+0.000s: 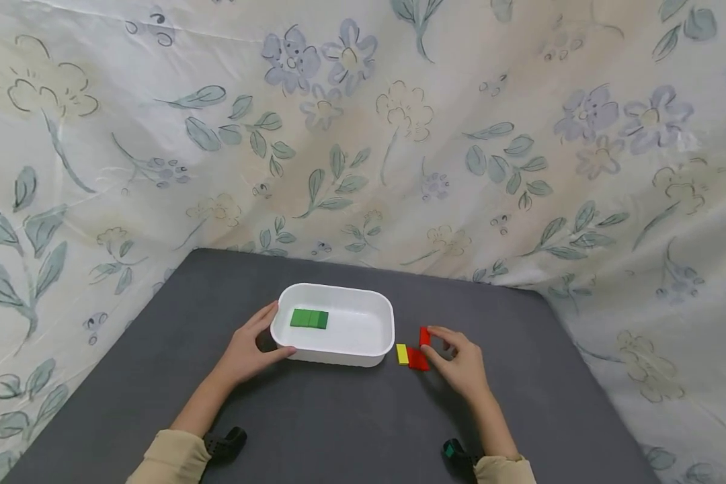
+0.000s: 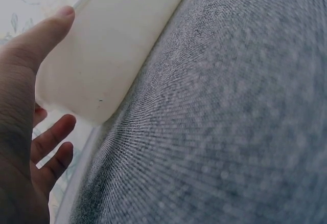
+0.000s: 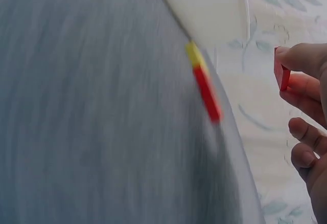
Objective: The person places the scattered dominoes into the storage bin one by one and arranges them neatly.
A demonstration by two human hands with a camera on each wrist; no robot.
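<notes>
A white plastic tub point(image 1: 358, 331) stands on the dark cloth, with a row of green tiles point(image 1: 308, 318) lying flat inside at its left. My left hand point(image 1: 251, 345) holds the tub's left end, thumb on the front rim and fingertips at the far left corner. The left wrist view shows the thumb point(image 2: 53, 27) against the tub wall, the lower fingers spread. Between thumb and fingers, my right hand point(image 1: 462, 368) pinches a small red tile point(image 3: 281, 71). Below that hand, other red tiles point(image 1: 418, 359) lie beside a yellow tile point(image 1: 402, 354), just right of the tub.
The dark grey table point(image 1: 339, 423) extends around the tub, its far edge close behind. A floral curtain point(image 1: 363, 168) hangs beyond the table. Dark bands point(image 1: 226, 444) sit on both wrists, by the beige sleeves.
</notes>
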